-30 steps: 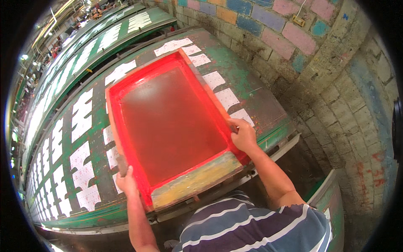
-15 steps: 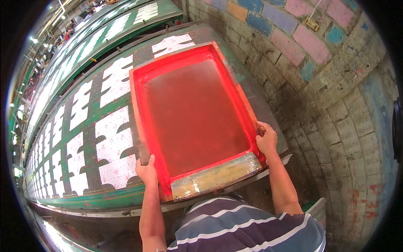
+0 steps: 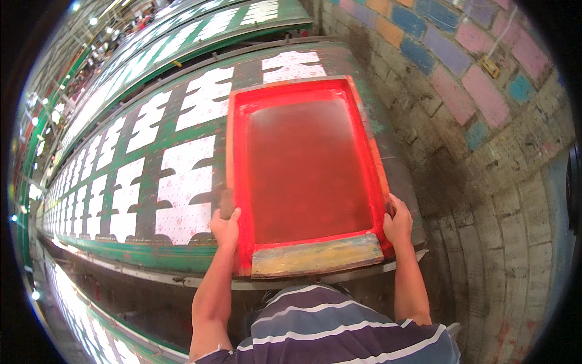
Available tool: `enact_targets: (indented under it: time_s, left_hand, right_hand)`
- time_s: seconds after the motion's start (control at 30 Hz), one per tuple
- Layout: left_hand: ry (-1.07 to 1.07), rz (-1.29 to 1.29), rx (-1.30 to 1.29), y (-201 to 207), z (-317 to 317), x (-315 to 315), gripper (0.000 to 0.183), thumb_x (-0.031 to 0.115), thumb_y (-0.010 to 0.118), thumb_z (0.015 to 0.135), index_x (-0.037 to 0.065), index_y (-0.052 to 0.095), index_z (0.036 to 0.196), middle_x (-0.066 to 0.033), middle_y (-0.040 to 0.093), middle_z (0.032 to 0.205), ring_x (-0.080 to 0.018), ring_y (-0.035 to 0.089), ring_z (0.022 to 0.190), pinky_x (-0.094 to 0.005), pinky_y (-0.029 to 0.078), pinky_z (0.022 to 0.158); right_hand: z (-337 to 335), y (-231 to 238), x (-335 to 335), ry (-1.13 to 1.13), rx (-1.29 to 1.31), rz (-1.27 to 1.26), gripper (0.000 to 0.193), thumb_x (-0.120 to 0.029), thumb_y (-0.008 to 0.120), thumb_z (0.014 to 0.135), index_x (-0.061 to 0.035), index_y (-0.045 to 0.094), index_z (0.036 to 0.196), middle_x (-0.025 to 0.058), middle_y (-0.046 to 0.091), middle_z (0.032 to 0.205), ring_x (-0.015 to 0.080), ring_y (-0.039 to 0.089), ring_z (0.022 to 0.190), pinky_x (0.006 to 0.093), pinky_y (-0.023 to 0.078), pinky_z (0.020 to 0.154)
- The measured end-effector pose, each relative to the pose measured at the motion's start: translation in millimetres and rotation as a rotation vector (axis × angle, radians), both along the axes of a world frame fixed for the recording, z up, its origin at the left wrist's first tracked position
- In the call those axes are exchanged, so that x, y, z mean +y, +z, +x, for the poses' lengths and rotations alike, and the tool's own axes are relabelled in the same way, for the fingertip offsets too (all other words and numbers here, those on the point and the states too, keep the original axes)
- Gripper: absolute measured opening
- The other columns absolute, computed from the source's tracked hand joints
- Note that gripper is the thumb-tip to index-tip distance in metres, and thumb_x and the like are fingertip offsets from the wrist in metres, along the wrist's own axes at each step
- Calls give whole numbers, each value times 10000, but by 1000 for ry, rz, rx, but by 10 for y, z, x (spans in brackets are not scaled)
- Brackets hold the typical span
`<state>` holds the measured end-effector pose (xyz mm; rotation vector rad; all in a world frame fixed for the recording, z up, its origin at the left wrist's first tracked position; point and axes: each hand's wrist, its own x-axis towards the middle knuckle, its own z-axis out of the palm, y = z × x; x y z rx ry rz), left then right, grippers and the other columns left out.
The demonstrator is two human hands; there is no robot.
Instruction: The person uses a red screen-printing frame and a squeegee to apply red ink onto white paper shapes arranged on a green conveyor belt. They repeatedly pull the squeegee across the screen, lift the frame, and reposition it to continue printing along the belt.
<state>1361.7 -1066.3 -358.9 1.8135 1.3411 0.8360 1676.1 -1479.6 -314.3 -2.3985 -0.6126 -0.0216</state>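
Observation:
A large screen-printing frame with bright red inner borders lies over the end of a long green table. Its mesh is dark reddish brown, and yellowish tape covers the near bar. On the frame's left side, my left hand is closed round a brownish grip. At the right side my right hand wraps a similar dark grip, mostly hidden by the fingers. Beside the frame, to the left, lie white floral fabric pieces with curved cutouts. Another piece shows beyond the far bar.
Rows of similar fabric pieces run along the table to the far left. More green tables stand behind it. A brick wall with painted blocks rises close on the right. The table's near edge has a pale metal rail.
The whole view has swung, so table and wall sit further right. The frame has turned a little straighter and shifted right against the fabric pieces, with both hands still on it.

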Motion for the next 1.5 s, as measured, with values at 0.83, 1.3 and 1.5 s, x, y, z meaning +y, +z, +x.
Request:
enact_targets:
  time_s: [0.83, 1.3, 1.5]
  left_hand:
    - [-9, 19, -15, -113, 7, -36, 606, 411, 861, 939, -35, 706, 1318, -266, 735, 1271, -450, 691, 1236, -532, 540, 1068]
    - [-90, 46, -241, -234, -17, -13, 601, 358, 650, 1127, -64, 559, 1545, -286, 625, 1493, -446, 580, 1417, -520, 434, 1229]
    - [-99, 50, -246, -115, -25, -50, 571, 285, 636, 1129, -71, 530, 1563, -290, 611, 1493, -450, 572, 1420, -523, 428, 1229]
  right_hand:
    - [-1544, 697, 1207, 859, -202, -488, 470, -69, 725, 843, -139, 793, 1303, 111, 804, 1151, 352, 773, 1078, 505, 608, 956]
    - [-1934, 498, 1027, 735, -249, -376, 588, 5, 782, 726, -127, 798, 1299, 108, 808, 1217, 362, 773, 1106, 486, 618, 958]
    - [-1466, 388, 1494, 729, -334, -359, 594, 10, 782, 718, -138, 780, 1293, 100, 776, 1159, 355, 763, 1072, 485, 603, 940]
